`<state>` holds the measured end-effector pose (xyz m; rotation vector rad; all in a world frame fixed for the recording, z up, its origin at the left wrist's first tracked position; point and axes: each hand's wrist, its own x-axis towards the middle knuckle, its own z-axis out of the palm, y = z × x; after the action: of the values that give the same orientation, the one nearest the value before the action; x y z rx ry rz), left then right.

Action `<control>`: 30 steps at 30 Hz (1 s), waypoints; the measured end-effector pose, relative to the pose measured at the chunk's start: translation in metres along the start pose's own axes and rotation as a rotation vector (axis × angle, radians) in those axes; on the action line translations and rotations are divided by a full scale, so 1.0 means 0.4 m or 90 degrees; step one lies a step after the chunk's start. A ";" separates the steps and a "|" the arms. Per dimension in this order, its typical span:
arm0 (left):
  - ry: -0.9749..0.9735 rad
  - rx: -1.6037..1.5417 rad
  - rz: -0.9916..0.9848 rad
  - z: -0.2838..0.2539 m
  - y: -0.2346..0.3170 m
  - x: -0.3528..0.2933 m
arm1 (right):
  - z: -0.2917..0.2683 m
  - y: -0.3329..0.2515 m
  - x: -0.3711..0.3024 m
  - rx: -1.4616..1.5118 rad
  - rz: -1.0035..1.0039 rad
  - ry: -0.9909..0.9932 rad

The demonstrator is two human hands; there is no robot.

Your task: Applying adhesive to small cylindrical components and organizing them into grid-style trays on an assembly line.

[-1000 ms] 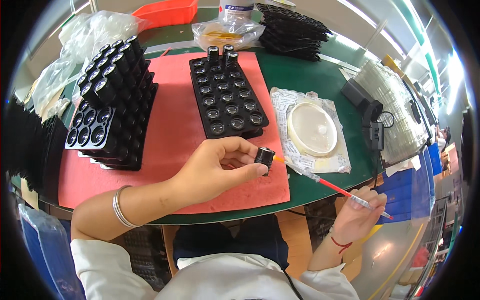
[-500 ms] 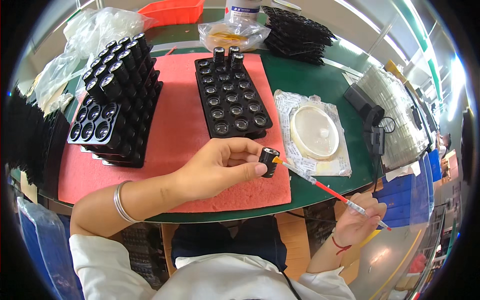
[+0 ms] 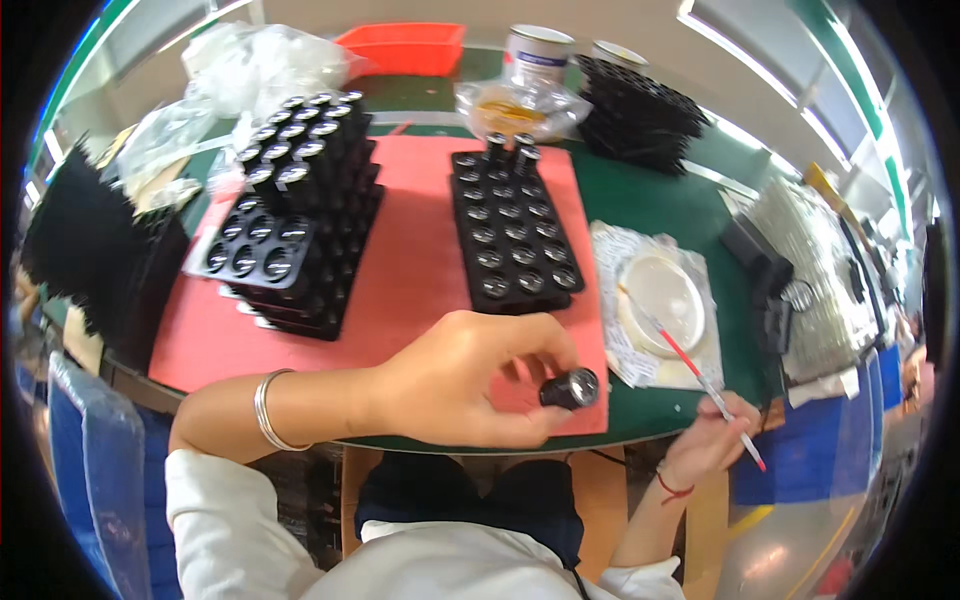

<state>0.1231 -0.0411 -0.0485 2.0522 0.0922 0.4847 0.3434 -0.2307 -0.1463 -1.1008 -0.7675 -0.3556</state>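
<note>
My left hand (image 3: 470,375) pinches a short black lens barrel (image 3: 572,388) between thumb and fingers above the front of the pink mat (image 3: 400,290). The barrel is tilted, with a shiny end turned to the right. My right hand (image 3: 712,435) holds a thin brush (image 3: 680,352) with a red handle partly wrapped in clear film. Its tip is over the left part of a round white dish (image 3: 675,290); whether it touches cannot be told. Beyond my left hand lies a black tray (image 3: 530,304) of lens pieces, with a few barrels standing at its far end.
Stacked black trays (image 3: 335,305) with upright barrels stand on the mat's left. Behind are a plastic bag (image 3: 250,75), a red bin (image 3: 405,50), a can (image 3: 540,55) and piled black trays (image 3: 640,115). A black device (image 3: 770,270) sits at right.
The brush tip has left the barrel and moved over the white dish. My left hand has tipped the barrel and shifted right and nearer. The whole view has shifted.
</note>
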 end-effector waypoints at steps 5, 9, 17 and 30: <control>0.287 0.463 0.327 -0.091 0.088 -0.043 | 0.002 -0.022 -0.002 -0.048 0.017 -0.022; 0.537 0.641 0.142 -0.178 0.106 -0.116 | -0.018 -0.006 -0.001 -0.053 0.024 -0.029; 0.603 0.464 -0.227 -0.378 0.009 -0.248 | -0.011 -0.005 -0.001 -0.059 0.037 -0.021; 0.594 0.730 -0.221 -0.328 0.025 -0.226 | -0.012 -0.011 0.001 -0.005 0.037 -0.014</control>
<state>-0.0104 0.0377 -0.0101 2.5578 1.5533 1.3315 0.3429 -0.2369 -0.1444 -1.1330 -0.7528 -0.2976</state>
